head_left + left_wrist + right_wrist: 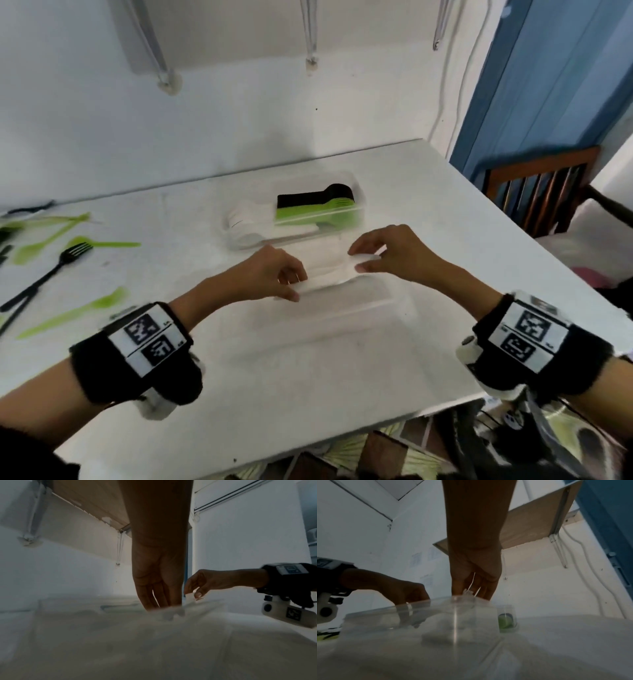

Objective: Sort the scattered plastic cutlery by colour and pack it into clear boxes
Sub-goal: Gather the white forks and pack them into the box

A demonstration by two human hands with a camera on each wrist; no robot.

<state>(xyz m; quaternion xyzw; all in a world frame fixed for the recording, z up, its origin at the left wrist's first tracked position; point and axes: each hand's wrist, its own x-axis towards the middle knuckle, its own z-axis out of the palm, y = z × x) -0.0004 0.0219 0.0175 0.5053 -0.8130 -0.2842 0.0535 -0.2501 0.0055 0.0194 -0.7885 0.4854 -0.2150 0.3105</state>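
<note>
1. I am holding a bunch of white cutlery [329,274] with both hands, just over the near clear box [342,318] on the counter [445,212].
2. My left hand [270,274] is making a pinching grip on one end of the bunch, with the thumb under and the fingers curled on top.
3. My right hand [387,251] is making a pinching grip on the other end, where little fork tips are showing in the right wrist view.
4. I think I am lowering this white bunch into the near clear box, which looks like it is waiting for it. I cannot tell if the bunch is touching the box yet.
5. The far clear box [356,192] is sitting behind my hands. It is already holding black cutlery [318,197], green cutlery [315,210] and more white pieces [253,219], so part of the packing looks done.
6. Some things are still lying loose on the left of the counter: a black fork [51,274], a green spoon [102,244], a green knife [78,313] and a few more green pieces. Those are still waiting to be sorted.
7. I guess the job is about half done or a bit more.
8. A wooden chair [534,185] is standing past the right corner, well apart from my hands.
9. Nothing is getting in my way here. The near box is see-through and hard to spot, so I could bump its rim.
</note>
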